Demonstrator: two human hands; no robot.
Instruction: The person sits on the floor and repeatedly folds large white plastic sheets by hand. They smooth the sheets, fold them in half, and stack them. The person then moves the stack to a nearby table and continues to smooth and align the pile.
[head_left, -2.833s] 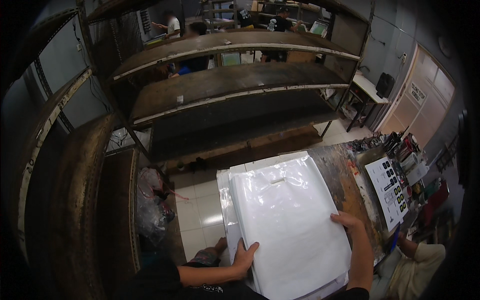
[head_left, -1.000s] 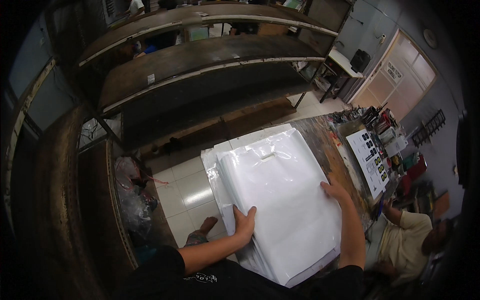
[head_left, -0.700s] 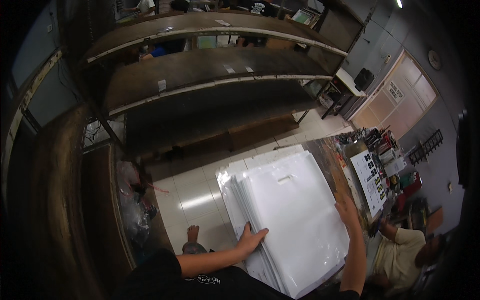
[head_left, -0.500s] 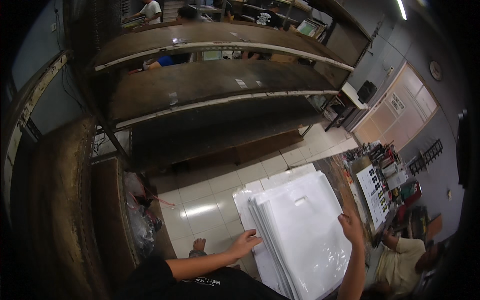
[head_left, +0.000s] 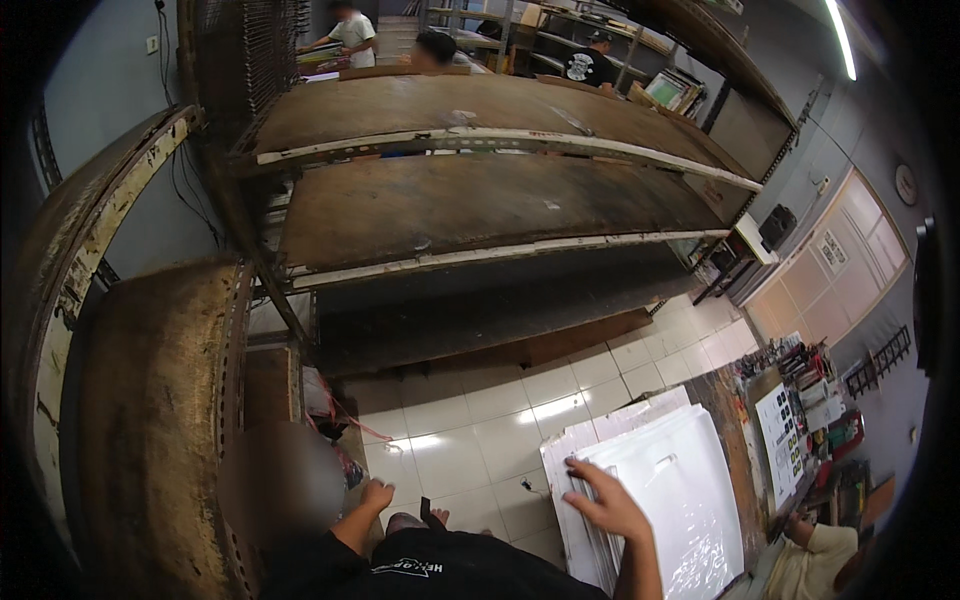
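A stack of glossy white sheets (head_left: 690,490) lies on a worn work table (head_left: 741,430) at the lower right. The top sheet has a small rectangular cut-out near its far end. My right hand (head_left: 612,505) is over the left edge of the stack, thumb and fingers apart; whether the fingertips touch the sheets I cannot tell. Off to the left of the stack, above the tiled floor, my left hand (head_left: 376,496) is held with its fingers curled in, and nothing shows in it.
A brown shelving rack (head_left: 500,215) crosses ahead, with another shelf (head_left: 150,380) on the left. Tools and bottles (head_left: 800,375) crowd the table's right side beside a printed sheet (head_left: 778,445). A person's beige sleeve (head_left: 825,560) shows at lower right; other people are behind the rack.
My left hand has left the stack's left edge and moved left, its fingers curling. My right hand has crossed from the right edge to the left edge. The view has shifted.
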